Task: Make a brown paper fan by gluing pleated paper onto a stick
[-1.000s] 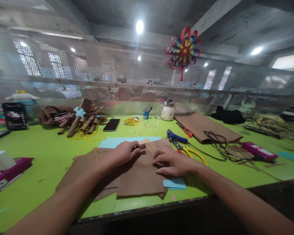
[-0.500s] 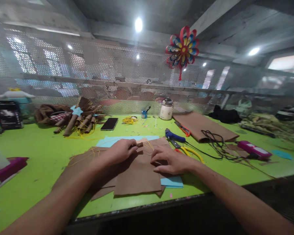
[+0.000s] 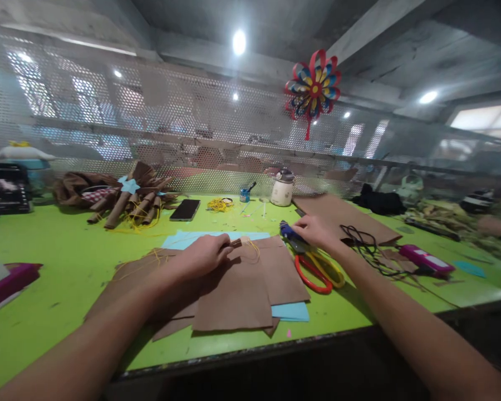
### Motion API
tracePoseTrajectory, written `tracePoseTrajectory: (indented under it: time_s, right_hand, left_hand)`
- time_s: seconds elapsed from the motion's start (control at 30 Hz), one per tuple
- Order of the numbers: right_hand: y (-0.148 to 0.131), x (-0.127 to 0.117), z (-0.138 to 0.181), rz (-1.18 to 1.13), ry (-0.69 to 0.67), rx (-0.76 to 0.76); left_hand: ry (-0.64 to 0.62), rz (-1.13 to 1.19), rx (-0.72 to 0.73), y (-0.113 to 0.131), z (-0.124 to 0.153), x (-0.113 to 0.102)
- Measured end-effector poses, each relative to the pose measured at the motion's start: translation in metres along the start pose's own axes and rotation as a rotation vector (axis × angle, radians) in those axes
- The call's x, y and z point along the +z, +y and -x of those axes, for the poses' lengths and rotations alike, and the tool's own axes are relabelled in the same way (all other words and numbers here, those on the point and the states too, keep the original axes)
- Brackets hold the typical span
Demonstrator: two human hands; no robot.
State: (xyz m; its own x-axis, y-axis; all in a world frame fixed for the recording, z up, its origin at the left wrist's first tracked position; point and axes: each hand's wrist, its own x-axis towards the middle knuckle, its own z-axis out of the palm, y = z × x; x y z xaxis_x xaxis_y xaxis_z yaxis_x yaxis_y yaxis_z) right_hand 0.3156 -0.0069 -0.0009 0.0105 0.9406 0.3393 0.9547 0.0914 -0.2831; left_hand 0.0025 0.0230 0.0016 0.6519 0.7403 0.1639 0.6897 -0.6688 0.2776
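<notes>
My left hand (image 3: 206, 253) is closed, pinching a small brown paper roll (image 3: 236, 243) above brown paper sheets (image 3: 234, 306). A thin yellow string (image 3: 256, 250) loops beside the roll. Light blue paper (image 3: 292, 312) sticks out from under the brown sheets. My right hand (image 3: 313, 231) has its fingers closed around the handle of a blue glue gun (image 3: 289, 230), which lies on the table; the palm hides the rear of the tool. Scissors (image 3: 317, 287) with red and yellow handles lie just below that hand.
On the green table (image 3: 67, 284) are a phone (image 3: 185, 210), a bundle of paper rolls (image 3: 127, 203), yellow string (image 3: 220, 205), a pale jar (image 3: 282, 190) and folded brown paper (image 3: 354, 220). A black cord (image 3: 373, 253) runs near a purple device (image 3: 426, 260).
My right hand has left the brown paper and moved right and away from me onto the glue gun. The scissors' red handle now shows more. My left hand still pinches the roll.
</notes>
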Motion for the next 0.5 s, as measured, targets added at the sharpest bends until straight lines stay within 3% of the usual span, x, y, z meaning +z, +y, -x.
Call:
tracePoseTrajectory:
  time_s: [0.13, 0.23, 0.5]
  right_hand:
    - [0.030, 0.005, -0.020, 0.116, -0.246, 0.072]
    - [0.038, 0.015, -0.027, 0.176, -0.350, 0.113]
    - [0.047, 0.032, -0.037, 0.222, -0.304, 0.232]
  left_hand:
    - [0.014, 0.018, -0.044, 0.004, 0.003, -0.001]
    - [0.021, 0.022, -0.053, 0.003, 0.003, 0.000]
    - [0.011, 0.003, -0.063, 0.010, 0.007, -0.004]
